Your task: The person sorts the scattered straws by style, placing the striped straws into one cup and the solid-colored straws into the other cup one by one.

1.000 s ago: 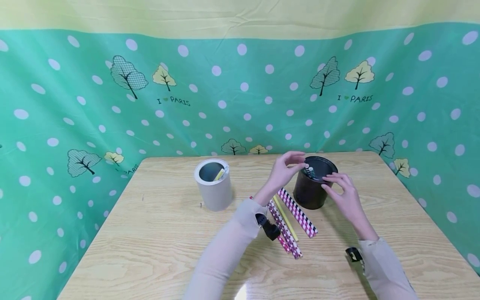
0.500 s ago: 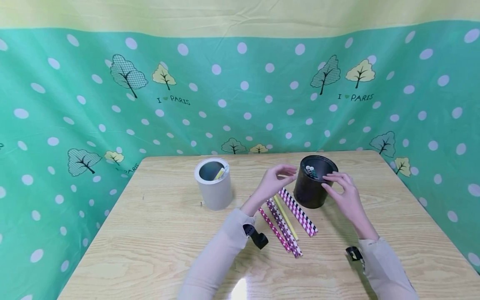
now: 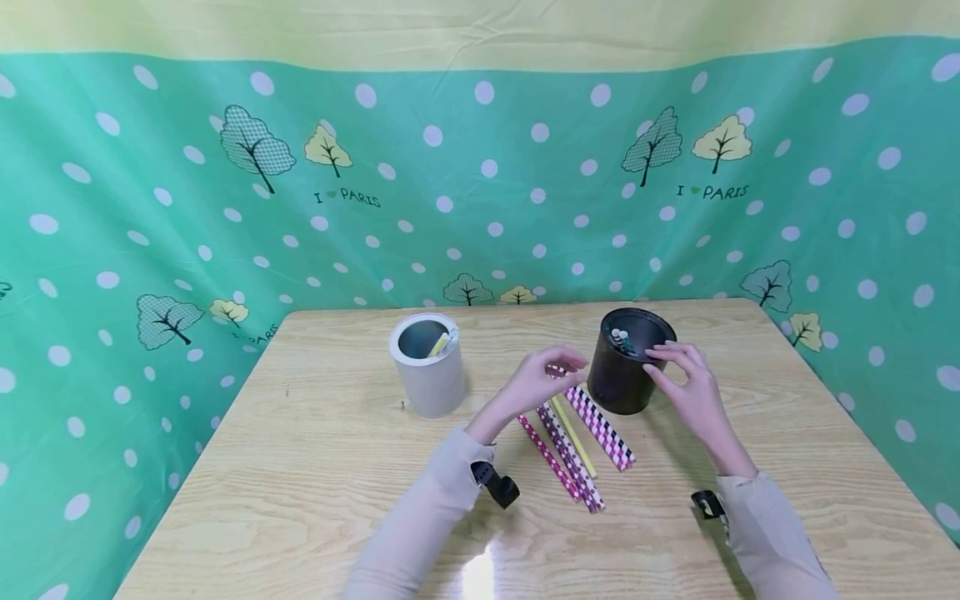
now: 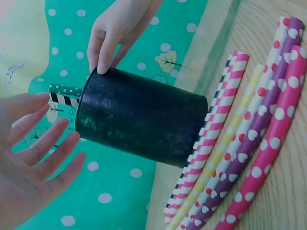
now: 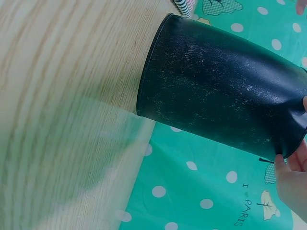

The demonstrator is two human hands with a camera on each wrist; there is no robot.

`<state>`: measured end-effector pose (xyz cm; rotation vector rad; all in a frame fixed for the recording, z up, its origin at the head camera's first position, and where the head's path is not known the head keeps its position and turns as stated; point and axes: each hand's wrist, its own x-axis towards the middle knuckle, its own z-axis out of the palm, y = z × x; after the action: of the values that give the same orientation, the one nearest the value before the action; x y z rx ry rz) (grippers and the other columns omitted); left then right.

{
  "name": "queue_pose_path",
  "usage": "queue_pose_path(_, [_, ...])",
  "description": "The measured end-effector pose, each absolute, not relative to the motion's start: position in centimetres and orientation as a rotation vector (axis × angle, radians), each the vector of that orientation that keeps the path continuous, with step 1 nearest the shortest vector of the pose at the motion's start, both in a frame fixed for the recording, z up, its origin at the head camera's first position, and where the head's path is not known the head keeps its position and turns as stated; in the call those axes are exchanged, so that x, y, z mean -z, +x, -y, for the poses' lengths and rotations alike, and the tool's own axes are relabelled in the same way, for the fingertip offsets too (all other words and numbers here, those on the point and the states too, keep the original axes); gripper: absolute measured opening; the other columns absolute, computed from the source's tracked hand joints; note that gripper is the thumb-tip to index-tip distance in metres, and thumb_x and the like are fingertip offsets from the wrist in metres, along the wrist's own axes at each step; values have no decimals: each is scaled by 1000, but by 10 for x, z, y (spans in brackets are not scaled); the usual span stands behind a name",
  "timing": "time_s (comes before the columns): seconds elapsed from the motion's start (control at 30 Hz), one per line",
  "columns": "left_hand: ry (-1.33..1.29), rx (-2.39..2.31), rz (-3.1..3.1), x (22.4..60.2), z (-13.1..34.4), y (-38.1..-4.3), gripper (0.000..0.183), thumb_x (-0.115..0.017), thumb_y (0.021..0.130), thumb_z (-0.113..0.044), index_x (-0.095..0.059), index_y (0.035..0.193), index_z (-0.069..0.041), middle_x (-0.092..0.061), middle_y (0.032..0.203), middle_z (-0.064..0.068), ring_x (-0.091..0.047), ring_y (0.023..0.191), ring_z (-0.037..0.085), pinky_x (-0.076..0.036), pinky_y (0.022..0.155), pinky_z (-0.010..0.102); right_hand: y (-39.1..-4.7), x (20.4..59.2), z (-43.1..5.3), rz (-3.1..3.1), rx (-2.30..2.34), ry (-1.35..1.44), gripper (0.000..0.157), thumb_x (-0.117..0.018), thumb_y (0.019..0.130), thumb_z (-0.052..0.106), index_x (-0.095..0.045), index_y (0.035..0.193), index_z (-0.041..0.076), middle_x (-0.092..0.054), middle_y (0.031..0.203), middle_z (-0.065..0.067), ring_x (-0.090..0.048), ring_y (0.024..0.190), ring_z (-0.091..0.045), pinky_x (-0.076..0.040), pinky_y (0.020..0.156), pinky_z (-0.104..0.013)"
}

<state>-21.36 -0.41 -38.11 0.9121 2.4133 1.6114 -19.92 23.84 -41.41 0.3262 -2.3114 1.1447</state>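
My L grip (image 3: 536,382) empty, fingers apart, near upper ends of loose straws (image 3: 600,427) on bench (image 3: 300,467). My R grip (image 3: 693,390) clamped on rim of blk cup (image 3: 622,385), thumb outside; cup upright, few more straws (image 3: 622,343) inside. Wall seems to dent nr R thumb, so I'd pinch lightly, just enough to steady. W/ L, best approach prob. from above, pinching 1 nr its end w/o rolling neighbours.

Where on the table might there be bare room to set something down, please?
Bare table lies left of the white cup, out to the edge, and right of the black cup and right hand. A smaller patch lies between the cups, behind the left hand. It is crowded around the straws, beside the black cup.
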Motion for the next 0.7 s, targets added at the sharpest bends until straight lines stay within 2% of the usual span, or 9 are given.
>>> queue_pose_path(0.23, [983,-1497,-2447,397,12,-217,24,-59,84,-13,-59,107,-6,-60,105,4,-55,95,11,-45,82,24,-200,414,-238,2314,-1145,328,22,-66,78,6,-64,99,-1,-54,106,-13,-41,106,-27,-29,92,-26])
queue_pose_path(0.5, [1002,-1436,-2424,405,24,-214,27,-60,83,-14,-59,108,-3,-60,106,12,-55,98,23,-46,84,34,-200,414,-239,2314,-1152,329,22,-66,78,6,-64,99,-1,-54,106,-13,-41,107,-28,-29,92,-30])
queue_pose_path(0.7, [999,-1341,-2473,409,32,-212,27,-62,81,-12,-59,106,-4,-60,105,9,-54,99,24,-45,84,37,-200,414,-239,2315,-1152,328,22,-66,78,6,-64,99,-1,-54,106,-13,-41,106,-27,-29,92,-28])
